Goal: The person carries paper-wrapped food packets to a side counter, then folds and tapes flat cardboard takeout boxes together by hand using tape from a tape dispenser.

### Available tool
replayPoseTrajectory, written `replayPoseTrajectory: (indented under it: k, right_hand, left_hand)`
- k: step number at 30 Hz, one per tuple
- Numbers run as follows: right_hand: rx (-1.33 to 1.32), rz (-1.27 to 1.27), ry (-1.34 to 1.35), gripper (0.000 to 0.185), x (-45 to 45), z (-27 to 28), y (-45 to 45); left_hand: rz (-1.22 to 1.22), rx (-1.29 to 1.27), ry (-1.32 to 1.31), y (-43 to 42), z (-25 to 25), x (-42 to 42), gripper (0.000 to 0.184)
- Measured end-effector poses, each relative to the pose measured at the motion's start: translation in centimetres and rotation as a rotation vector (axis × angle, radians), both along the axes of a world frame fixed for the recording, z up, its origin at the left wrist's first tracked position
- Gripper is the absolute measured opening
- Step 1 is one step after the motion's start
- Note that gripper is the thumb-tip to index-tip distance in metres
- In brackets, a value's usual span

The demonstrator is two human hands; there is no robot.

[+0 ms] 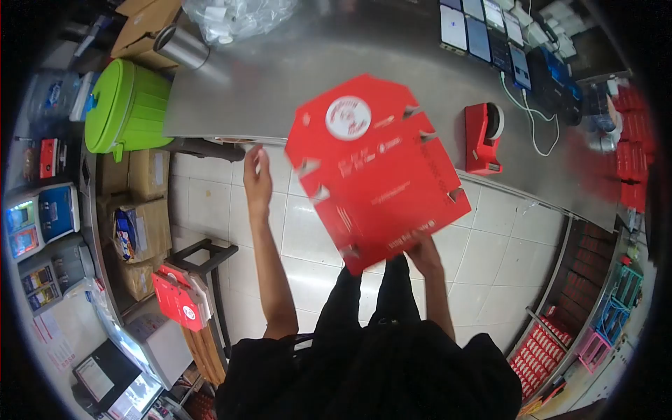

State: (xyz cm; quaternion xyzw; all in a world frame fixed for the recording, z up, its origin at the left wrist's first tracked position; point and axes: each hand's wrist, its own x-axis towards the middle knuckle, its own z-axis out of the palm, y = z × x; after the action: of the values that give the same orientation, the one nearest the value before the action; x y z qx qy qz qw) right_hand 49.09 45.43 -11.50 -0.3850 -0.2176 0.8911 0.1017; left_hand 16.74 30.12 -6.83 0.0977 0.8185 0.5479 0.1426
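A flat red cardboard sheet [381, 182] with slots along its edges and a round white logo is held out over the front edge of the steel table [280, 91]. My right hand [423, 252] grips its lower edge, with some fingers hidden behind the card. My left hand [258, 171] is raised to the left of the sheet, apart from it, and holds nothing that I can see. Its fingers point up, and whether they are spread or pressed together is unclear.
A red tape dispenser [481, 140] and several phones [483, 31] with cables lie on the table. A metal cup [180, 47] and a green bin [129, 105] are at the left. More red cardboard [180, 297] rests on a stool [206, 343].
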Motion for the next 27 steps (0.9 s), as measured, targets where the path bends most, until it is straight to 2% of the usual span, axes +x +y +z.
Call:
replayPoseTrajectory:
  k: [2, 5, 6, 7, 8, 9, 11, 13, 15, 17, 19, 20, 22, 26, 27]
  right_hand:
    - [0.116, 0.077, -0.144, 0.043, 1.6, 2.6, 2.5]
    - [0.267, 0.353, -0.28, 0.035, 0.4, 5.6, 8.5]
    - [0.366, 0.486, -0.301, 0.037, -1.6, 6.7, 10.4]
    - [0.479, 0.625, -0.255, 0.04, -3.5, 7.3, 12.5]
    - [0.531, 0.74, -0.263, 0.043, -6.2, 9.0, 14.5]
    - [0.647, 0.828, -0.362, 0.059, -9.0, 9.4, 16.6]
    - [0.673, 0.786, -0.205, 0.093, -14.5, 9.3, 20.8]
    - [0.881, 0.64, -0.394, 0.092, -19.4, 11.5, 23.5]
    - [1.247, 0.166, -0.235, 0.077, -22.5, 11.7, 25.5]
    - [1.218, 0.031, -0.102, 0.06, -20.4, 15.6, 24.1]
    - [1.19, -0.098, -0.053, 0.042, -16.6, 17.4, 21.6]
    - [1.172, -0.157, -0.068, 0.032, -14.3, 17.3, 20.4]
    - [1.126, -0.228, -0.295, 0.032, -9.4, 14.8, 19.1]
    - [1.085, -0.323, -0.565, 0.03, -1.1, 7.7, 18.4]
    - [1.074, -0.323, -0.639, 0.03, 0.0, 6.6, 18.5]
  left_hand:
    - [0.019, 0.066, -0.331, -1.8, -1.4, -0.4, 0.069]
    - [-0.226, 0.456, -0.996, -4.0, -4.5, -1.2, 0.091]
    - [-0.271, 0.456, -1.057, -3.9, -4.0, -0.5, 0.094]
    - [-0.252, 0.325, -0.987, -3.8, -3.8, 0.4, 0.091]
    - [-0.248, 0.377, -0.946, -4.7, -4.3, 1.2, 0.082]
    - [-0.242, 0.367, -0.913, -5.6, -5.2, 2.0, 0.076]
    - [-0.183, 0.446, -0.878, -6.0, -5.2, 4.2, 0.064]
    - [-0.065, 0.63, -0.862, -3.9, -4.1, 7.5, 0.053]
    - [0.011, 0.679, -0.721, -0.8, -3.8, 10.3, 0.044]
    - [0.109, 0.837, -0.833, 2.2, -4.2, 12.7, 0.038]
    - [0.111, 0.926, -0.747, 5.8, -3.9, 15.1, 0.038]
    - [0.095, 0.886, -0.725, 7.2, -3.0, 16.0, 0.049]
    - [0.111, 0.877, -0.719, 8.8, -3.2, 17.1, 0.05]
    - [0.125, 0.882, -0.69, 9.4, -3.9, 18.3, 0.046]
    - [0.109, 0.91, -0.896, 8.9, -4.7, 19.7, 0.046]
